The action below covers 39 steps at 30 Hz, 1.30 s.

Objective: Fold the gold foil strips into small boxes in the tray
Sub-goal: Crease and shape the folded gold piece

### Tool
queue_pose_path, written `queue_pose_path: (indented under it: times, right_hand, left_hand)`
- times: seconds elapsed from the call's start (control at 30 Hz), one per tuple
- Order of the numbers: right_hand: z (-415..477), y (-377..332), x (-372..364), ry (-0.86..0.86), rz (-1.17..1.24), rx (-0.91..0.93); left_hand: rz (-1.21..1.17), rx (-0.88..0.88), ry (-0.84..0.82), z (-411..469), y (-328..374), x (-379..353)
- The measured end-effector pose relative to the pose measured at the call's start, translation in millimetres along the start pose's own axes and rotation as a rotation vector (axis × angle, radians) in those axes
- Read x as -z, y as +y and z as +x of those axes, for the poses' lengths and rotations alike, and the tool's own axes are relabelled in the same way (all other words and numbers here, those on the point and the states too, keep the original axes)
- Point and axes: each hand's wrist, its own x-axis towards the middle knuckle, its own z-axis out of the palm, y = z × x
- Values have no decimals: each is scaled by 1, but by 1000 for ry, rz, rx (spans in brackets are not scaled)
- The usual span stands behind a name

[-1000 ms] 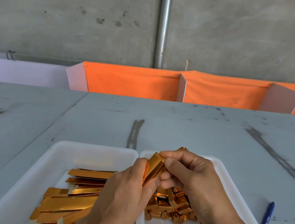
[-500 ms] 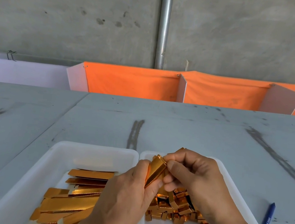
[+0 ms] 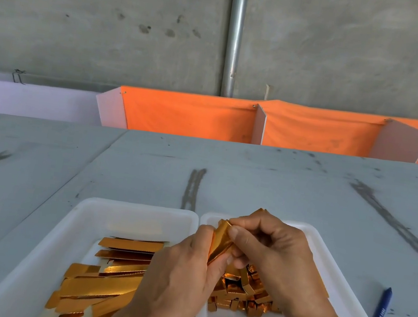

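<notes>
On the grey desk [image 3: 251, 191], two white trays stood side by side, their rims nearly touching. The left tray [image 3: 81, 221] held flat gold strips [image 3: 104, 286] in a loose overlapping heap, most of them lying crosswise, left to right. The right tray [image 3: 323, 255] held a pile of folded boxes [image 3: 245, 295]. A blue pen [image 3: 382, 311] lay on the desk just right of the right tray, pointing away from the person. Beyond the far edge of the desk hung orange cloth [image 3: 189, 115] between white dividers [image 3: 259, 125], with a concrete wall [image 3: 87, 20] and a vertical metal pipe [image 3: 234, 35] behind.

The two hands met over the gap between the trays. They hid the nearer ends of several flat strips and much of the pile.

The held strip [image 3: 220, 243] stood steeply, its long axis running from the left palm up and away from the person. The left hand [image 3: 177, 283] clamped its lower part between thumb and fingers. The right hand [image 3: 275, 253] pinched its upper end, thumb against curled forefinger. A gold corner showed above the right knuckles; whether it belonged to the same strip could not be told.
</notes>
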Motion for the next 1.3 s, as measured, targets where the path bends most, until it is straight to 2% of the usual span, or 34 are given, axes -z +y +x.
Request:
queue_pose_path:
  times: [0.4,0.53,0.63,0.87,0.93,1.0,1.07,1.13,1.2,1.3]
  right_hand:
    - [-4,4,-11,-6,-9,37]
    - [-1,3,-8,39,85,-29]
    - [-3,4,-8,58,5,13]
    - [2,2,1,-66,-46,-6]
    - [3,1,3,-63,-18,-44]
    - [6,2,6,-2,49,-81]
    - [9,2,10,67,132,-109]
    - [11,2,14,103,233,-150]
    - [12,2,14,94,307,-185]
    - [10,4,9,47,271,-204]
  left_hand:
    - [-65,99,-9,1,0,6]
    - [-26,63,12,1,-1,2]
    - [-30,44,24,1,-3,1]
    - [-133,-52,20,1,-4,9]
    - [-144,-28,28,1,-5,13]
    - [-185,74,55,1,-9,20]
    - [-302,215,82,2,-13,27]
    - [-605,346,82,4,-17,32]
    - [-951,350,28,4,-18,35]
    - [-1202,277,-39,5,-15,38]
